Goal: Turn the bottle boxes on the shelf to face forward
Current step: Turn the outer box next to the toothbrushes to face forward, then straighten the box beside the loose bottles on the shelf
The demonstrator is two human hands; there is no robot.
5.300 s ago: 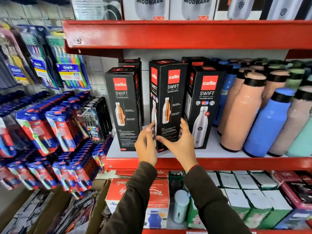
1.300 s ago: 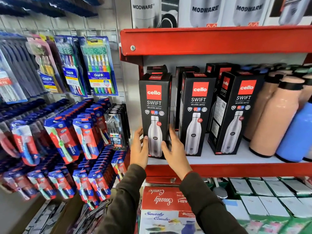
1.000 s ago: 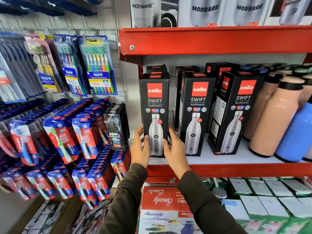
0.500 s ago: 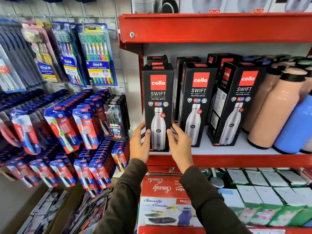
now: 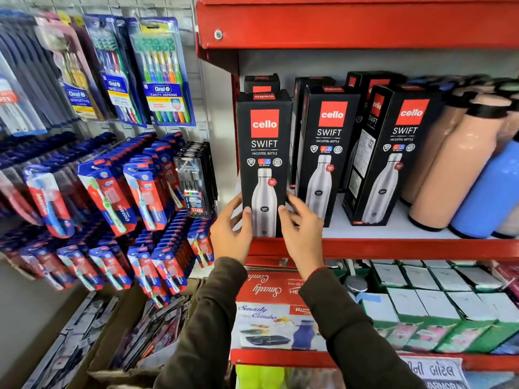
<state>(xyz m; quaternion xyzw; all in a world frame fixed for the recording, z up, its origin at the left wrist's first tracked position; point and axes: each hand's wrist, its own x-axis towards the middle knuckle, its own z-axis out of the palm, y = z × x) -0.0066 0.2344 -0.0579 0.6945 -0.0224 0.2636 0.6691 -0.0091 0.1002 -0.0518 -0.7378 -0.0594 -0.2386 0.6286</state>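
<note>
Seen from a head camera looking at a shop shelf. At far left, toothbrush packs (image 5: 157, 71) hang on a wire wall panel, with rows of red and blue toothbrush packets (image 5: 106, 192) below them.

To their right is a red metal shelf (image 5: 393, 248) with a white surface. At its left end, at the near edge, stands the left bottle box (image 5: 264, 141), upright, its black front with a red logo and steel bottle picture facing forward. The left hand (image 5: 230, 234) has its thumb on the lower front of this box and its fingers round the left side; the right hand (image 5: 303, 231) mirrors it on the right side. Both hands form a loose, part-open grip on the box, which rests on the shelf. Dark sleeves cover both arms.

Just right of it stands the middle bottle box (image 5: 325, 153), also facing forward. Next, the right bottle box (image 5: 393, 153) is angled, showing its left side panel as well as its front. More black boxes stand behind, their faces hard to read.

Further right are peach bottles (image 5: 455, 169) and a blue bottle (image 5: 488, 197), somewhat blurred.
</note>
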